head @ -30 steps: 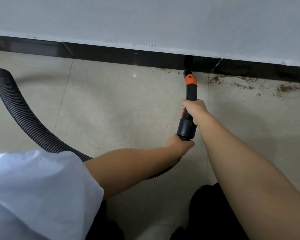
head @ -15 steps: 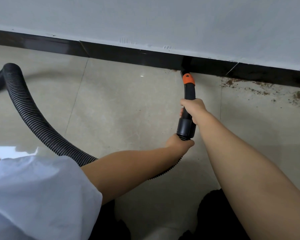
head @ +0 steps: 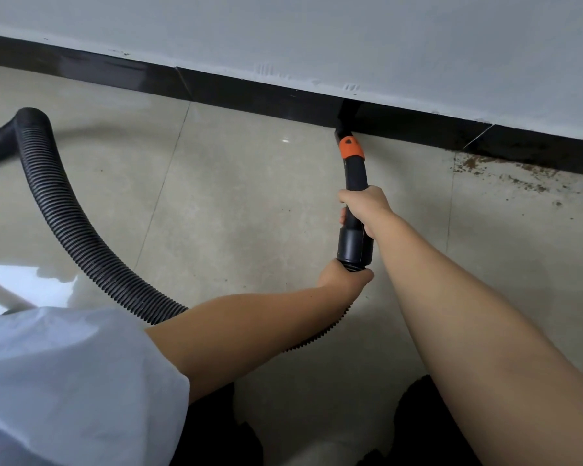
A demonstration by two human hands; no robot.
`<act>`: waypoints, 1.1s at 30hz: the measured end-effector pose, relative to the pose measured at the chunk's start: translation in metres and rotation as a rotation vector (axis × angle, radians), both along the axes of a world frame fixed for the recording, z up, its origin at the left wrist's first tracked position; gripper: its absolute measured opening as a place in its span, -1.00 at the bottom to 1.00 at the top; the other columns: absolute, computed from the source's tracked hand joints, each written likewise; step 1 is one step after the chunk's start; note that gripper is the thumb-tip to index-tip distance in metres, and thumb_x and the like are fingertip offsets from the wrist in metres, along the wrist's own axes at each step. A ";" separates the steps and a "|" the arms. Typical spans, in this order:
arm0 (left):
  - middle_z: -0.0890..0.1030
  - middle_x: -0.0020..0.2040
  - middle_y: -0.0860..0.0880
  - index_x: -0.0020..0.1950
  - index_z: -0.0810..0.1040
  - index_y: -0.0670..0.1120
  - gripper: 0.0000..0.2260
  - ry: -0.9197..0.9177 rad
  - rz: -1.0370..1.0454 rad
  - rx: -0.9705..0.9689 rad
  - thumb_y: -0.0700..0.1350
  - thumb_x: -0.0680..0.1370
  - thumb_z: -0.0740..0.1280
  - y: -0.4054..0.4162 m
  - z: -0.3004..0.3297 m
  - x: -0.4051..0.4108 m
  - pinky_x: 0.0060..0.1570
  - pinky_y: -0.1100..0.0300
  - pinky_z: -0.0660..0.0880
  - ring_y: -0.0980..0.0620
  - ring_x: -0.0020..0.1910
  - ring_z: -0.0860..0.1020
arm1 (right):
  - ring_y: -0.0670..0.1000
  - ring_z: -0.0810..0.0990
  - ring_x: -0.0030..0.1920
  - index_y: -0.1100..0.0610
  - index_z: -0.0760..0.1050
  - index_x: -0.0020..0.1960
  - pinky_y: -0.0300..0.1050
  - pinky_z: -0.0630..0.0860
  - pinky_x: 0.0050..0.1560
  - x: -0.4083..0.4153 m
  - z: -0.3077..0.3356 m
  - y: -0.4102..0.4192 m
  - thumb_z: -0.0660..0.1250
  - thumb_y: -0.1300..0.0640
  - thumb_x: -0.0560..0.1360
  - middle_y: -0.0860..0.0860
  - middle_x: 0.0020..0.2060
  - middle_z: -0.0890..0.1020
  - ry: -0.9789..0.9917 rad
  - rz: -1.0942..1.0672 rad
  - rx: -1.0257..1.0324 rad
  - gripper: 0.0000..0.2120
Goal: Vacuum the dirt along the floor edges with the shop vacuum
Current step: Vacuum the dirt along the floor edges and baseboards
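A black vacuum wand with an orange collar points at the black baseboard, its nozzle tip touching the floor edge. My right hand grips the wand's middle. Just below, my left hand holds the ribbed black hose where it joins the wand's cuff. Brown dirt lies scattered along the floor edge to the right of the nozzle. The floor edge to the left of the nozzle looks clean.
The hose loops away to the left across the beige tiled floor and leaves the frame. A grey-white wall rises above the baseboard. My white sleeve fills the lower left, and dark shoes show at the bottom.
The nozzle and both hands have slid left along the baseboard, away from the dirt patch. The hose loop has shifted rightward in view. Both grips are unchanged.
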State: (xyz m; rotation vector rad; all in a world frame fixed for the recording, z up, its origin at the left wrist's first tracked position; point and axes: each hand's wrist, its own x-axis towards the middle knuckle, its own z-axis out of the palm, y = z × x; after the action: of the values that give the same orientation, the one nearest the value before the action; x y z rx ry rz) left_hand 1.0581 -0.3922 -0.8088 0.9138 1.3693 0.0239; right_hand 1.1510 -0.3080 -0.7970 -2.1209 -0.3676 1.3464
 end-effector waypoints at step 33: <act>0.39 -0.34 -0.02 0.04 0.42 -0.12 -0.85 -0.163 -0.376 -0.233 -0.26 0.49 0.28 -0.069 0.011 0.044 -0.49 0.30 0.27 0.08 -0.41 0.36 | 0.04 0.47 -0.51 0.19 0.37 -0.01 -0.14 0.49 -0.40 0.065 0.003 -0.114 0.29 0.26 0.44 0.10 -0.45 0.50 -0.163 -0.374 -0.147 -0.84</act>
State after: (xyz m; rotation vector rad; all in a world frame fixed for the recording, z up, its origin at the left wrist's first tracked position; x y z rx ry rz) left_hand 1.1026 -0.4610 -0.7976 0.9361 1.0101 -0.3350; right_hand 1.2160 -0.4218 -0.7944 -2.2855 0.0684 1.0142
